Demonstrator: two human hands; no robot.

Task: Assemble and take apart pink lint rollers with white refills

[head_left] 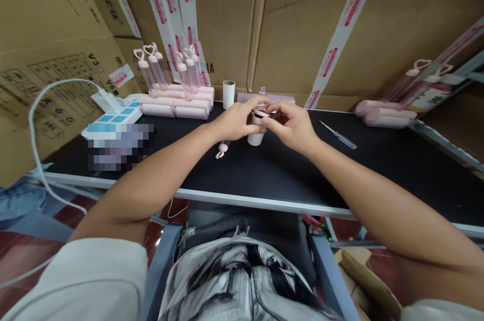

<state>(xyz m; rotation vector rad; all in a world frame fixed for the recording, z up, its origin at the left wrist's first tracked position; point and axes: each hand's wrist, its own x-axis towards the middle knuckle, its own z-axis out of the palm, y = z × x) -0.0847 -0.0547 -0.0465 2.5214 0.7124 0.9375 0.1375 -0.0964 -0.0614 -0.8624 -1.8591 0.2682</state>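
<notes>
Now the small white tube [256, 138] is gripped by the left hand [235, 123] at mid black table [264, 175]; its top is pinched by the right hand [292, 128] — judged light, stiff plastic, probably slippery; best held round the sides.

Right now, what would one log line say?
left hand grips white cylinder | right hand pinches its top | pink piece, screwdriver on black table

Bare mat [264, 175] front, tool [338, 135] near right hand [293, 127]
</notes>
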